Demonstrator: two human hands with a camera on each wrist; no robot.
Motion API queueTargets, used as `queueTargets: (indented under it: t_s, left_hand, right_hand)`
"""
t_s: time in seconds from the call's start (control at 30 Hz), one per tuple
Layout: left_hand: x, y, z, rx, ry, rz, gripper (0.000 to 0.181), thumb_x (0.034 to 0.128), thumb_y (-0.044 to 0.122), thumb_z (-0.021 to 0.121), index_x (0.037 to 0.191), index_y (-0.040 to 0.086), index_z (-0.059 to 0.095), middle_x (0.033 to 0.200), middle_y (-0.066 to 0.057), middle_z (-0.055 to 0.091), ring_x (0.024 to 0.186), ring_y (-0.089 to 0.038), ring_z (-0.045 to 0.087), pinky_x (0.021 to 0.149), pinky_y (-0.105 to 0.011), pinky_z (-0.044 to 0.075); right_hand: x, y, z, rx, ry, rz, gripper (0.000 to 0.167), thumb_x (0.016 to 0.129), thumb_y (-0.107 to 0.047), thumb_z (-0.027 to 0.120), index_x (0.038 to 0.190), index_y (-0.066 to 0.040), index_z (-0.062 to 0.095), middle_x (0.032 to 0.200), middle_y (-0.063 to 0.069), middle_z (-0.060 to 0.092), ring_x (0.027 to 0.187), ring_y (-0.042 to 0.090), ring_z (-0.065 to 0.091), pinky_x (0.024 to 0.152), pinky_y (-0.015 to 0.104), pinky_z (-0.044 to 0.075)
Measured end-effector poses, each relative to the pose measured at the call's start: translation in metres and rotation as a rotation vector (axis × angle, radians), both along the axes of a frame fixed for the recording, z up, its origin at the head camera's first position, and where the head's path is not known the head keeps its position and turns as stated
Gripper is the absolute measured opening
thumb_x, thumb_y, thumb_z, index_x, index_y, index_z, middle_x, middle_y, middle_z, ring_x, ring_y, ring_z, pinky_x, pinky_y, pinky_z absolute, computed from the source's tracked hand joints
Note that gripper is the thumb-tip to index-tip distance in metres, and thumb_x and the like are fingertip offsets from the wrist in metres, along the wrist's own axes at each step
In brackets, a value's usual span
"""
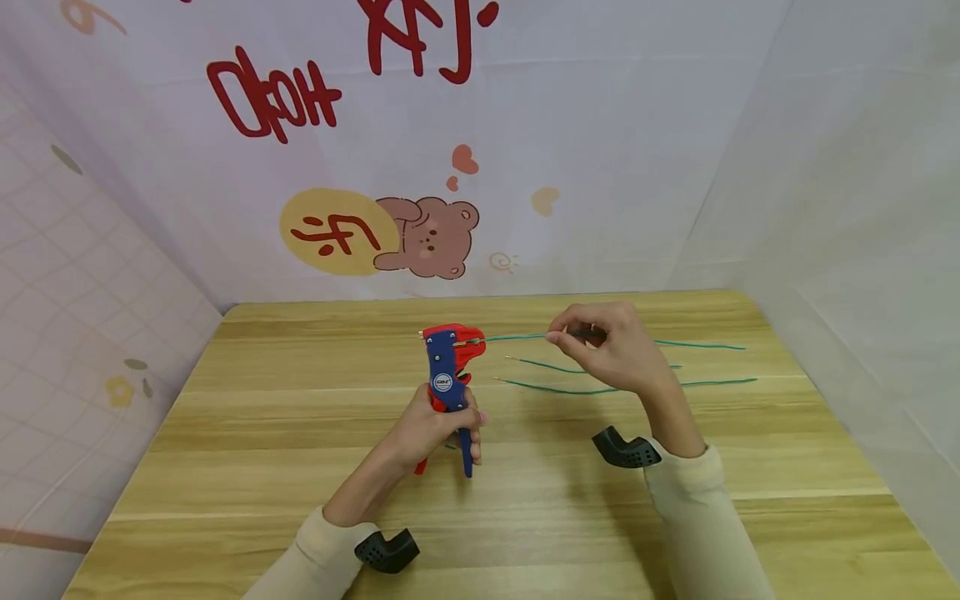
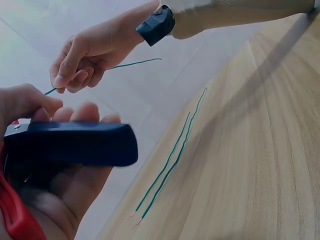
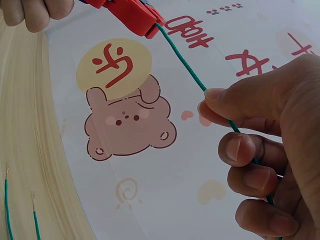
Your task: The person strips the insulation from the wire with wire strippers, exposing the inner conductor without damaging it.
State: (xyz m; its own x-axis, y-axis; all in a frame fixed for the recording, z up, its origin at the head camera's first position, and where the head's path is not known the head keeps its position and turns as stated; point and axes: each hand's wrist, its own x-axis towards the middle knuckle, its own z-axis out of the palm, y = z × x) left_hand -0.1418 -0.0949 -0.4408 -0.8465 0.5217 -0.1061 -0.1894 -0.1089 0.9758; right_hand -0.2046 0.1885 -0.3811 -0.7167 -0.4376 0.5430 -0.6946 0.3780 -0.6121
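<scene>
In the head view my left hand (image 1: 437, 427) grips the handles of a red and blue wire stripper (image 1: 442, 367), held upright with its head at the top. A green wire (image 1: 517, 337) runs from the stripper's red jaws to my right hand (image 1: 611, 346), which pinches it between thumb and forefinger. The wire's free end passes out beyond the right hand. In the right wrist view the wire's near end enters the red head, so its tip is hidden. The blue handle (image 2: 75, 144) lies across the left palm in the left wrist view.
Two more green wires lie side by side on the wooden table (image 1: 300, 400), an upper wire (image 1: 543, 364) and a lower wire (image 1: 540, 387), with bare copper at their left ends. A printed white cloth (image 1: 600, 167) hangs behind the table.
</scene>
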Motion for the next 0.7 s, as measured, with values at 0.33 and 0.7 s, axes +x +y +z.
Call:
queueTargets:
  t_s: [0.33,0.7]
  left_hand:
    - [0.001,0.000,0.002,0.002,-0.004,0.012,0.008,0.0964,0.007,0.060,0.090,0.009,0.056,0.066,0.002,0.064,0.055,-0.013,0.068,0.061,-0.037,0.065]
    - [0.002,0.001,0.004,-0.026,-0.005,-0.003,0.007,0.0968,0.008,0.060,0.091,0.008,0.056,0.067,0.001,0.064,0.055,-0.015,0.068,0.063,-0.037,0.064]
  right_hand:
    - [-0.002,0.001,-0.001,-0.002,-0.027,0.018,0.016,0.091,-0.007,0.076,0.084,-0.021,0.076,0.061,-0.008,0.055,0.052,0.004,0.039,0.046,0.017,0.030]
    - [-0.005,0.011,-0.003,0.016,0.003,0.049,0.020,0.088,-0.002,0.078,0.083,-0.022,0.075,0.064,-0.010,0.058,0.053,0.004,0.040,0.046,0.017,0.032]
